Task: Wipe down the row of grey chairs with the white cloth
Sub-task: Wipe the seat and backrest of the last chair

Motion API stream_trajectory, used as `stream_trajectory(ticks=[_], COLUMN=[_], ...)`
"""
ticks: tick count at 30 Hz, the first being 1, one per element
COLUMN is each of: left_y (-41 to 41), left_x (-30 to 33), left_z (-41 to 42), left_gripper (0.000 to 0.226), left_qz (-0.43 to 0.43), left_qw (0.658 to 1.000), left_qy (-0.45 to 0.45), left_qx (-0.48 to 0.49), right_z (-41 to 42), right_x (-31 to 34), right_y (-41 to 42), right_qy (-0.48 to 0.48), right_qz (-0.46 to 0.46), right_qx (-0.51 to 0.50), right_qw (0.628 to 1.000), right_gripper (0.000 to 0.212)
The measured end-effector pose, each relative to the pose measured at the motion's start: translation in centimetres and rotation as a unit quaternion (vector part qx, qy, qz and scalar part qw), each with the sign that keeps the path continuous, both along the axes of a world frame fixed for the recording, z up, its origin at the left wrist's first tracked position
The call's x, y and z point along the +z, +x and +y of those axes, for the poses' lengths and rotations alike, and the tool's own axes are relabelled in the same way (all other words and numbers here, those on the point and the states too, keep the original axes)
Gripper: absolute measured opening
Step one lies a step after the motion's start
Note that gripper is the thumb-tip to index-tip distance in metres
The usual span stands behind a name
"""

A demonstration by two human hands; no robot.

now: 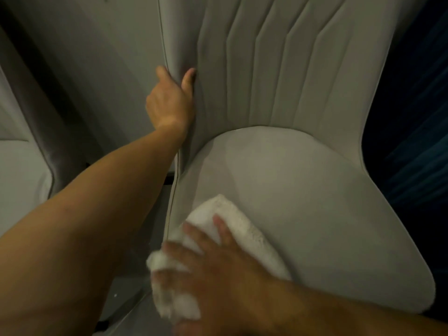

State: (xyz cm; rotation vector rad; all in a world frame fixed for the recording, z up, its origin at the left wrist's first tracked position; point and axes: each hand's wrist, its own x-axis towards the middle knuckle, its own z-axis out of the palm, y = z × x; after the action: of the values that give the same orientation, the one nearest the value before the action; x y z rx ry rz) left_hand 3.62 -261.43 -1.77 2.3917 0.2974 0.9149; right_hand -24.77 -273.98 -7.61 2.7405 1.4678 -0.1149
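The white cloth [232,241] lies bunched on the grey chair [303,190] seat's front-left edge, long axis running diagonally. The right hand [218,275], fingers spread, presses it flat, blurred. The left hand [169,103] pinches the backrest's side edge.

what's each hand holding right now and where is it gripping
Left hand grips the chair by the left edge of its backrest. Right hand lies flat on the cloth, pressing it onto the seat's front left.

left hand [169,100] outstretched, pinching, right hand [218,270] flat, fingers spread
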Motion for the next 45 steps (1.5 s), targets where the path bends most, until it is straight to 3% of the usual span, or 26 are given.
stream_trajectory(ticks=[3,7,16,20,26,29,33,36,38,45], left_y=[0.0,-0.1,-0.1,-0.2,-1.1,-3.5,-7.9,-7.2,-7.3,-8.5], left_x=[0.1,0.2,-0.1,0.0,0.3,-1.6,-7.3,-7.6,-7.7,-7.7], left_z=[-0.1,-0.2,-0.4,-0.5,-0.7,0.2,1.0,0.8,0.2,-0.8], left_gripper=[0.061,0.058,0.062,0.062,0.059,0.063,0.06,0.055,0.049,0.049], left_qz=[-0.007,-0.011,-0.003,0.002,0.035,0.141,0.309,0.32,0.303,0.258], left_qw=[1.0,1.0,1.0,1.0,0.997,0.986,0.94,0.937,0.945,0.96], left_qy=[-0.005,-0.01,-0.009,-0.018,-0.06,-0.082,-0.138,-0.137,-0.126,-0.089], left_qx=[-0.006,-0.006,0.002,0.012,-0.018,-0.042,-0.033,-0.014,0.006,0.055], right_z=[-1.2,-6.2,-9.3,-10.6,-11.6,-10.9,-10.6,-9.2,-8.1,-7.5], right_x=[0.3,0.7,-0.7,-1.0,-0.9,-0.7,-0.7,-0.2,-0.1,0.5], right_y=[8.4,18.4,19.0,15.3,15.5,17.8,20.0,21.5,22.2,23.6], right_qy=[0.026,0.039,0.087,0.065,0.056,0.063,0.071,0.055,0.058,0.089], right_qz=[0.057,0.075,0.019,0.048,0.101,0.102,0.07,0.056,0.071,0.016], right_qx=[-0.149,-0.384,-0.577,-0.528,-0.485,-0.465,-0.389,-0.266,-0.221,-0.288], right_qw=[0.987,0.92,0.812,0.845,0.867,0.877,0.916,0.961,0.971,0.953], right_gripper=[0.079,0.081,0.104,0.118,0.114,0.108,0.091,0.079,0.077,0.069])
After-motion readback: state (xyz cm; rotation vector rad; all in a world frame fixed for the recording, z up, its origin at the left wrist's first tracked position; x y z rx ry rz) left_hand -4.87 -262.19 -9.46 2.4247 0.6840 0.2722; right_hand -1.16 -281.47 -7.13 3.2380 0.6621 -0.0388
